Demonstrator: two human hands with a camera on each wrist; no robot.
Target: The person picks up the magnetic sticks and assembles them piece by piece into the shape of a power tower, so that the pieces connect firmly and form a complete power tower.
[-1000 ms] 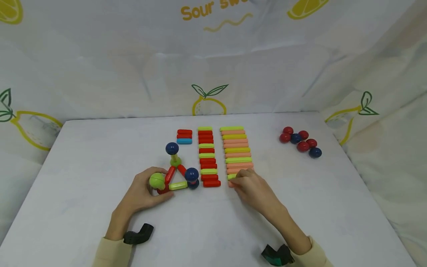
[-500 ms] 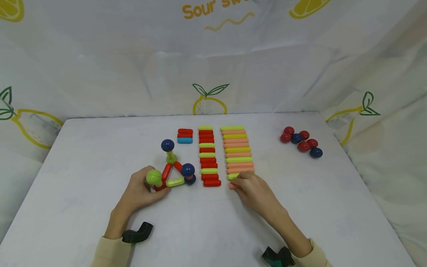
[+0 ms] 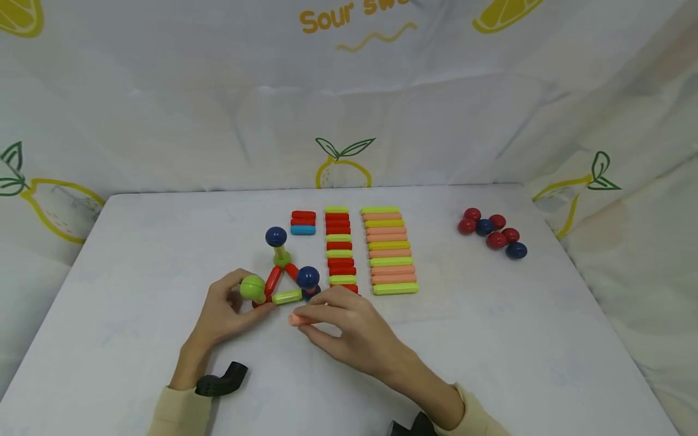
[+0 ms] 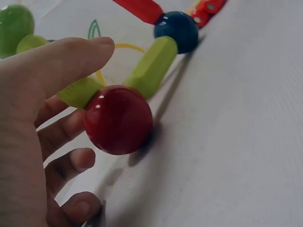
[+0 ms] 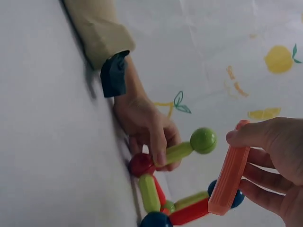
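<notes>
Here the right hand [image 3: 354, 333] pinches a salmon rod [image 5: 229, 177].

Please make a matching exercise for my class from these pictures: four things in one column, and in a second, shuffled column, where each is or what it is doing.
Column one
1. Left hand
2. Right hand
3. Blue stick
4. Loose balls

Column two
A. Lying beside two short red sticks
B. Holding the ball-and-stick frame near its dark-red ball
C. Clustered, red and dark blue, toward the right side of the table
D. Pinching a salmon-pink stick

Right pairs
1-B, 2-D, 3-A, 4-C
</notes>
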